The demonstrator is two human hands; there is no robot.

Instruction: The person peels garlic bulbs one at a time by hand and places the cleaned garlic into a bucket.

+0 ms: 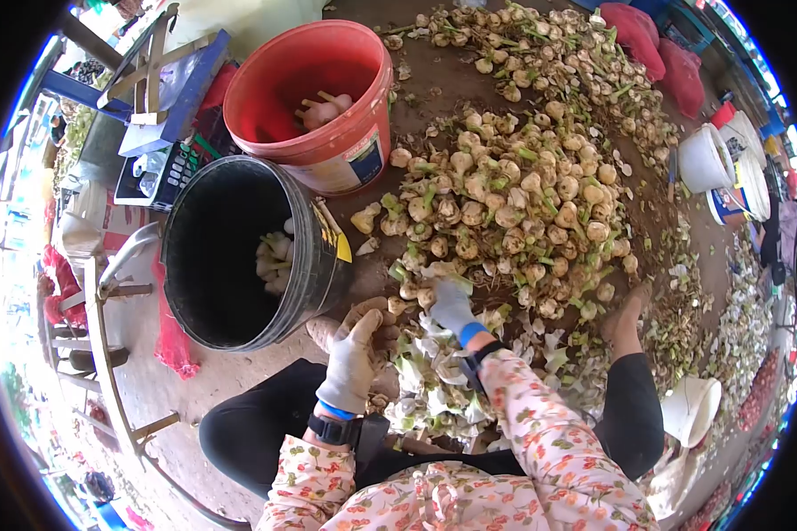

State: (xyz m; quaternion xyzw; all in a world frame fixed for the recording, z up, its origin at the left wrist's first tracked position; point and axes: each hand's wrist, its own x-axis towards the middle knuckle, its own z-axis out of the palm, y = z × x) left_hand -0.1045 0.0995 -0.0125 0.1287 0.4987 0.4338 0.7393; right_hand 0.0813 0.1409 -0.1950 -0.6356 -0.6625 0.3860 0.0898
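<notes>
My left hand [349, 367], in a pale, soiled work glove, is low beside the black bucket [314, 305]. Its fingers are curled, and whatever they hold is hidden. My right hand [452, 308], in a grey-white glove, reaches to the near edge of a heap of garlic bulbs [514, 203]. Its fingers close around a garlic bulb [425, 294] there. Another bulb [398, 305] lies between my hands. Below them is a pile of white and green garlic peelings [438, 380]. Several trimmed bulbs [274, 261] lie inside the black bucket.
A red bucket [266, 146] with a few bulbs stands behind the black one. At left are a metal frame [106, 354] and a blue crate [173, 93]. White buckets [705, 159] and red mesh sacks [680, 75] stand at right. Skins and soil litter the floor.
</notes>
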